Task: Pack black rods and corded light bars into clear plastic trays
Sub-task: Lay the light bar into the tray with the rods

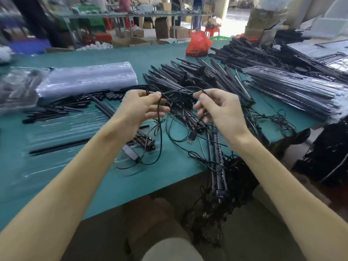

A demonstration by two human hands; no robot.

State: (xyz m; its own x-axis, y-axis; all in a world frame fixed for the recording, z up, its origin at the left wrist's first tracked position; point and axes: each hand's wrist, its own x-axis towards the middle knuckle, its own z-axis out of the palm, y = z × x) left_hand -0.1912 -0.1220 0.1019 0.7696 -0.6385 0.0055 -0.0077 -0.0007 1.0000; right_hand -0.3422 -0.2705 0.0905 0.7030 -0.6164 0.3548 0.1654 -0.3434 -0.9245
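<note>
Head view: a person's two bare forearms reach over a green table toward a heap of corded light bars, the landmark for every place below
Left hand: raised just in front of the heap; thumb and forefinger pinch a thin black cord, the other fingers loosely curled beneath
Right hand: level with the left, also just in front of the heap; thumb and forefinger pinch the far end of the same span of cord
Cord: arches between the two pinches, above the table; further loops drop from the left hand to the tabletop
USB plug: lies on the table on the near side of the heap, under the gap between the hands
Clear plastic tray: flat on the table, left of the heap and nearer the viewer; one long black rod lies along it
Loose black rods: scattered directly left of the heap, at the far edge of the tray
Wrapped stack of clear trays: left of the heap, beyond the loose rods
Filled trays: stacked right of the heap, dark bars visible inside
Overhanging bars: on the near side of the heap, projecting past the table edge, with a tangle of cords hanging below
Red bag: beyond the heap, near the far table edge
Background: blurred; details cannot be told
</note>
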